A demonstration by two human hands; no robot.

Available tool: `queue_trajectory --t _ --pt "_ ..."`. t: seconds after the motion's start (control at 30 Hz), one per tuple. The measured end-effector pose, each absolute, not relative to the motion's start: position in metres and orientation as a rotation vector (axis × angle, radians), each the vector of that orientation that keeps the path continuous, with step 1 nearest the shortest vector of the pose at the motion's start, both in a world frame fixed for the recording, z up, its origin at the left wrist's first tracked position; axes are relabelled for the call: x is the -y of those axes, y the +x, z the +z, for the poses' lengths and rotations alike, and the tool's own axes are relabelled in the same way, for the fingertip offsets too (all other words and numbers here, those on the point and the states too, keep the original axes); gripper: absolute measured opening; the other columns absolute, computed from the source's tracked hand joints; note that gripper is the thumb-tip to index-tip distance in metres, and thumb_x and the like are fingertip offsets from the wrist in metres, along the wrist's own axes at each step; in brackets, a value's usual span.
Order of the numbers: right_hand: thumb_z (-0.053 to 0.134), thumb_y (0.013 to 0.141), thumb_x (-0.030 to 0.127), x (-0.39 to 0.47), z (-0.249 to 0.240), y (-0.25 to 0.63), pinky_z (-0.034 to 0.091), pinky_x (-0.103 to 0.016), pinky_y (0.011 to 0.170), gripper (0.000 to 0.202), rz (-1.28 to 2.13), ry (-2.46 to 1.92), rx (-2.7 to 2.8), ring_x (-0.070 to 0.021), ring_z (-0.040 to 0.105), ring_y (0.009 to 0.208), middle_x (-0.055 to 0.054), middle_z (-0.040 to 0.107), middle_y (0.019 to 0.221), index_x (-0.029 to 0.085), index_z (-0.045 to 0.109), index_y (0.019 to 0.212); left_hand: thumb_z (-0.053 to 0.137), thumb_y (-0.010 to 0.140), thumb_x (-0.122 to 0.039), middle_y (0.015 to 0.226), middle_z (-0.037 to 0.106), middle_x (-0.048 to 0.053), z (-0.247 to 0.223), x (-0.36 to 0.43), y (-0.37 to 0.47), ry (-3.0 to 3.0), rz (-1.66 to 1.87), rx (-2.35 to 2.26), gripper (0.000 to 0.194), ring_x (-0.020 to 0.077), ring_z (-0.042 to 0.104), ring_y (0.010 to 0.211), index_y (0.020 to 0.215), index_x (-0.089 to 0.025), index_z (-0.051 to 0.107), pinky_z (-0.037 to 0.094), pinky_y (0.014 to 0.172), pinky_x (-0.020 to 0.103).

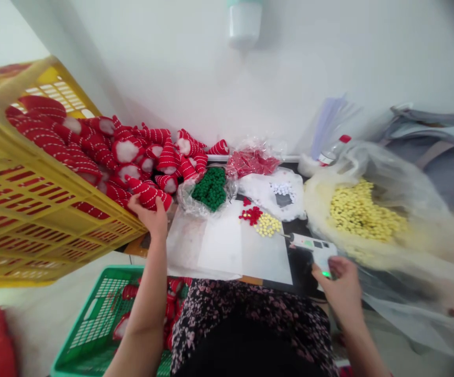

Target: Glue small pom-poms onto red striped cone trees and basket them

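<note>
Striped red cone in my left hand, fingers curled round it, just in front of the heap of cones. My right hand is half curled at the handle of a white glue gun; how firmly it grips, I can't tell. I judge the stuffing done; no trimming shows on my cone. Red beads and yellow beads lie loose on the paper, and many bare cones fill the yellow crate, apparently left to do
</note>
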State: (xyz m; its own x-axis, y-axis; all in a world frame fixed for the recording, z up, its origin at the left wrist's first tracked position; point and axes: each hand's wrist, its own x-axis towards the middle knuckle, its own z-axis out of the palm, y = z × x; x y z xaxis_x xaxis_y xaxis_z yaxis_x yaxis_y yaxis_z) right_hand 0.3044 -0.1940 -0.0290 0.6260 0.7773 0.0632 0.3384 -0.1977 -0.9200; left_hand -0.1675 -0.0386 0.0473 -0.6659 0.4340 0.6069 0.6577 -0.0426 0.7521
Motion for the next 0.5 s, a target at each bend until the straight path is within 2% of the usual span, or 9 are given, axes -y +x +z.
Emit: queue_trajectory --t 0.07,0.13,0.23,0.3,0.4,0.5 --pt "0.089 0.057 0.05 0.192 -0.023 0.294 0.057 -0.037 0.077 0.059 0.557 -1.635 0.78 -0.023 0.068 0.086 -0.003 0.069 0.09 0.023 0.054 0.097 0.076 0.075 -0.026 0.151 0.042 0.023 0.064 0.06 -0.151 -1.118 -1.914 1.718 0.073 0.0278 0.05 0.139 0.137 -0.014 0.038 0.042 0.119 0.045" --pt "0.094 0.052 0.046 0.189 -0.014 0.284 0.057 -0.034 0.069 0.06 0.639 -1.519 0.681 -0.0211 0.068 0.079 -0.002 0.07 0.087 0.024 0.056 0.093 0.08 0.074 -0.035 0.156 0.039 0.02 0.079 0.077 -0.135 -1.112 -2.111 1.542 0.083 0.0279 0.052 0.138 0.143 -0.019 0.036 0.046 0.116 0.045" --pt "0.098 0.047 0.043 0.187 0.002 0.27 0.055 -0.029 0.056 0.059 0.878 -1.423 0.56 -0.0174 0.064 0.065 0.0 0.07 0.08 0.022 0.061 0.089 0.08 0.075 -0.044 0.133 0.064 0.008 0.087 0.092 -0.116 -1.237 -2.724 1.588 0.066 0.0231 0.066 0.117 0.133 -0.026 0.052 0.055 0.103 0.038" --pt "0.098 0.05 0.04 0.189 0.011 0.26 0.05 -0.026 0.05 0.054 1.078 -1.355 0.532 -0.0139 0.06 0.058 -0.001 0.07 0.078 0.02 0.066 0.088 0.082 0.072 -0.041 0.111 0.073 0.004 0.081 0.096 -0.104 -1.225 -3.161 1.798 0.053 0.0211 0.072 0.1 0.118 -0.023 0.063 0.058 0.092 0.033" --pt "0.096 0.058 0.034 0.193 0.02 0.245 0.046 -0.023 0.048 0.043 1.273 -1.216 0.562 -0.0101 0.056 0.055 -0.002 0.072 0.082 0.018 0.071 0.089 0.077 0.074 -0.036 0.097 0.078 0.007 0.067 0.1 -0.083 -1.028 -3.627 2.133 0.038 0.0229 0.074 0.086 0.106 -0.016 0.07 0.061 0.082 0.034" --pt "0.094 0.066 0.034 0.197 0.023 0.236 0.051 -0.024 0.054 0.037 1.309 -1.146 0.618 -0.0109 0.059 0.059 -0.003 0.073 0.089 0.02 0.074 0.093 0.06 0.087 -0.038 0.099 0.079 0.013 0.057 0.104 -0.063 -0.91 -3.94 2.316 0.038 0.0283 0.076 0.089 0.113 -0.011 0.07 0.062 0.086 0.044"
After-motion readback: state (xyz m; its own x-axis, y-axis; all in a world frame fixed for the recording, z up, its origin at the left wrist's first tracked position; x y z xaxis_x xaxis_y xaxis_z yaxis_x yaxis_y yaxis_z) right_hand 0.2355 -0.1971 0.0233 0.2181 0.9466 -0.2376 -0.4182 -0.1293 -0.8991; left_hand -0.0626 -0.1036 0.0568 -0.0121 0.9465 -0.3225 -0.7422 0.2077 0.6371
